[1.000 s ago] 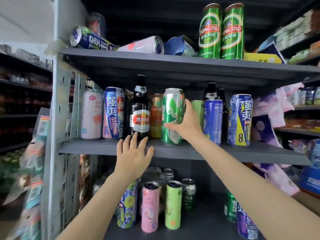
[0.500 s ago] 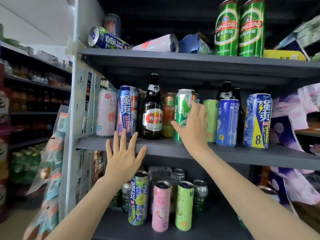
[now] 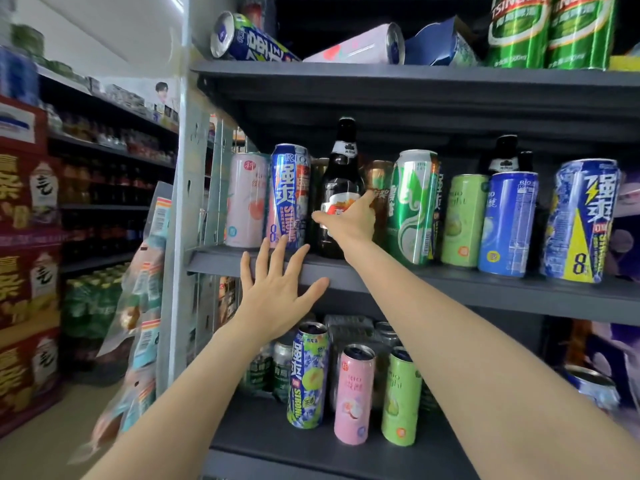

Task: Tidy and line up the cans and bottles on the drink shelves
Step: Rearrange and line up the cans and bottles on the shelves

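The head camera looked forward at grey metal drink shelves in a shop aisle.

The right hand (image 3: 349, 220) reached to the middle shelf (image 3: 450, 282) and lay against the label of a dark glass beer bottle (image 3: 341, 188). Its thumb stuck out to the left and its index finger stretched right, toward a bronze can (image 3: 379, 178) standing behind. The fingers looked fairly straight, and whether they actually gripped the bottle could not be told. The reach suggested the bottle was the next item to be squared up with its neighbours.

The left hand (image 3: 277, 289) was spread wide, fingers straight and apart, holding nothing. It sat at the front edge of the middle shelf, probably to steady the body.

On that shelf the smooth, tall cylinders stood upright in a rough row: a pale pink can (image 3: 246, 199), a glossy blue can (image 3: 289, 192), the bottle, a green and silver can (image 3: 414, 206), a matte light green can (image 3: 464, 220), a blue can (image 3: 507, 223) and a blue and yellow can (image 3: 581, 220). Two more dark bottle necks rose behind them.

On the top shelf (image 3: 381, 69) several cans lay toppled on their sides, so that level seemed untidied, beside two upright green beer cans (image 3: 550, 29).

On the lower shelf (image 3: 277, 441) slim cans stood loosely grouped: a blue and green can (image 3: 308, 375), a pink one (image 3: 353, 396) and a light green one (image 3: 401, 400).
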Action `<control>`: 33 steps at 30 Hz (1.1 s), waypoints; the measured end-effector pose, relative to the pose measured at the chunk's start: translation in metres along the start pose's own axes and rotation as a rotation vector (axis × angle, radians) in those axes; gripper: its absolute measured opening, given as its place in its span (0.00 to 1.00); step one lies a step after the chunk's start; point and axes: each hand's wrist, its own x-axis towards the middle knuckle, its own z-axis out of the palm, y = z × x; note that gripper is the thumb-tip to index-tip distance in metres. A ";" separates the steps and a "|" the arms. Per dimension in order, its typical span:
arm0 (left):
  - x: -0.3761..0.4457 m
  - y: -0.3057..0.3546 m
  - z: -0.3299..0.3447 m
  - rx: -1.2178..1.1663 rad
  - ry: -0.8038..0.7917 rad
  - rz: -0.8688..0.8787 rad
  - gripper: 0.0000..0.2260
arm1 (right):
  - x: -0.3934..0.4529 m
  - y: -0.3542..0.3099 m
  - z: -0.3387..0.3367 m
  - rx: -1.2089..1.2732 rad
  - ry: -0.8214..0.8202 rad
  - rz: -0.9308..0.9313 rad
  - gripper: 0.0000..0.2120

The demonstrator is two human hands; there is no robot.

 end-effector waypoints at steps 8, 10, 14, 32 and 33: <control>-0.001 0.000 -0.002 -0.013 -0.015 0.003 0.44 | -0.020 -0.013 -0.036 0.057 -0.139 -0.100 0.44; -0.002 0.003 -0.005 -0.025 -0.022 -0.002 0.44 | -0.028 -0.014 -0.051 0.071 -0.137 -0.136 0.46; -0.004 0.006 -0.013 -0.044 -0.074 -0.024 0.34 | -0.046 -0.006 -0.087 0.178 -0.172 -0.090 0.46; -0.214 0.021 0.136 -0.133 0.068 0.337 0.18 | -0.279 0.217 -0.184 0.289 -0.339 -0.085 0.50; -0.232 0.015 0.157 -0.141 0.016 0.291 0.18 | -0.294 0.241 -0.178 0.292 -0.357 -0.048 0.49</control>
